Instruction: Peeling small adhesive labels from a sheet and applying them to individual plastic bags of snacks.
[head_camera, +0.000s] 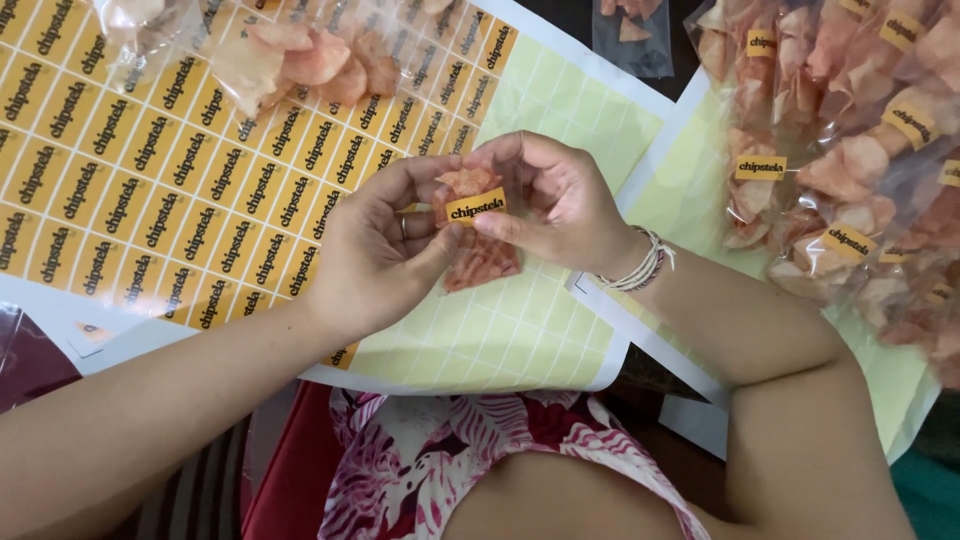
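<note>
Both hands, left hand and right hand, pinching one small clear bag of pink chips between them (long axis running toward the body), yellow label uppermost, above the sticker sheet.

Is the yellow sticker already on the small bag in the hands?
On. The sticker lies flat on the bag held by both hands.

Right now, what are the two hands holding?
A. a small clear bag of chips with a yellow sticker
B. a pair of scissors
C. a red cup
A: the left hand and right hand pinch a small clear bag of chips between them.
</note>
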